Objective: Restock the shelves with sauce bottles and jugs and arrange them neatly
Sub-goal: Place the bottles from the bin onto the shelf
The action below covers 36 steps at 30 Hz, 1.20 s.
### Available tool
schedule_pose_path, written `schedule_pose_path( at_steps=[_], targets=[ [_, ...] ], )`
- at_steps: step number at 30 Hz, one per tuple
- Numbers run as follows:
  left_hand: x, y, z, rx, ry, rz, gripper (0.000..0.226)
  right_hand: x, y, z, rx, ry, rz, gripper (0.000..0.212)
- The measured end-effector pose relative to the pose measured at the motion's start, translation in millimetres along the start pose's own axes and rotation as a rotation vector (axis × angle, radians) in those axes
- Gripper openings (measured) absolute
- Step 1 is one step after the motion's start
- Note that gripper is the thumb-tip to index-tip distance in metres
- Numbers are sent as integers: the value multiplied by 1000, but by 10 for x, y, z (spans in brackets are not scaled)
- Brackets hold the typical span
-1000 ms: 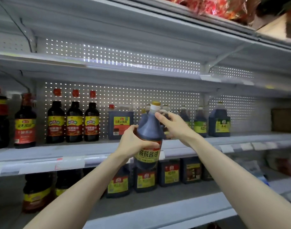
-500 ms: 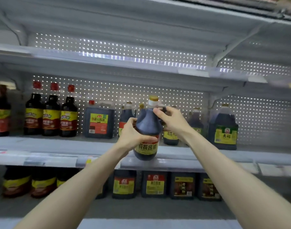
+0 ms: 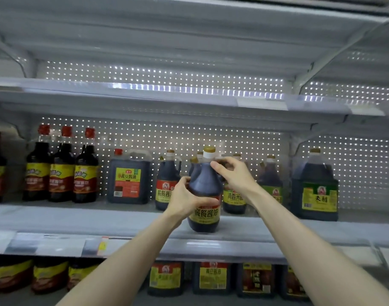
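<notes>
The left hand [image 3: 184,198] is gripping the sauce jug [image 3: 205,191] at its body, covering part of the label. The right hand [image 3: 233,174] is pinching the handle, hiding it. The jug is sitting upright at the front of the middle shelf [image 3: 100,219].

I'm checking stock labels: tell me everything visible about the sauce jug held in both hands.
The sauce jug is round-shouldered, seemingly plastic, full of dark liquid, with a white neck and gold cap. Its label is yellow with dark characters under a red band. It stands upright at the front of the middle shelf; whether its base rests there is unclear. The left hand grips its body beside the label; the right hand holds its shoulder by the neck.
</notes>
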<state>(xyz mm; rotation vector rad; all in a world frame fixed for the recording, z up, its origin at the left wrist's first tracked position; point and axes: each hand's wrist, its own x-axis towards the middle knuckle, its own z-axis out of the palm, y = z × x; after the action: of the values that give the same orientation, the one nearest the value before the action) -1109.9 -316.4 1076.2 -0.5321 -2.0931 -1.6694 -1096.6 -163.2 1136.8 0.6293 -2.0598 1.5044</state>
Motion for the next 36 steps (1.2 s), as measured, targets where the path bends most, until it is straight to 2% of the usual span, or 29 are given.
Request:
schedule_pose_path(
  at_steps=[9, 13, 15, 17, 20, 24, 28, 36],
  targets=[
    [146, -172, 18, -1, -40, -30, 73, 124, 212, 86, 72, -8, 148, 24],
    [166, -279, -28, -30, -92, -23, 68, 94, 345, 121, 115, -1, 207, 43],
    [161, -301, -35, -58, -117, -22, 65, 67, 382, 121, 140, -24, 238, 40],
    [147, -308, -26, -94, -153, -22, 62, 46, 418, 125, 147, -34, 254, 24],
    [83, -331, -39, -140, -212, -28, 57, 14, 518, 135, 157, -41, 284, 41],
    [15, -382, -104, -148, -262, -65, 54, -168, 574, 187, 224, -75, 321, 31],
    [-24, -433, -156, -114, -300, -132, 60, -351, 726, 254, 216, -70, 339, 47],
    [-15, -463, -186, -107, -312, -164, 62, -372, 796, 276, 150, -79, 307, 45]
  ],
)
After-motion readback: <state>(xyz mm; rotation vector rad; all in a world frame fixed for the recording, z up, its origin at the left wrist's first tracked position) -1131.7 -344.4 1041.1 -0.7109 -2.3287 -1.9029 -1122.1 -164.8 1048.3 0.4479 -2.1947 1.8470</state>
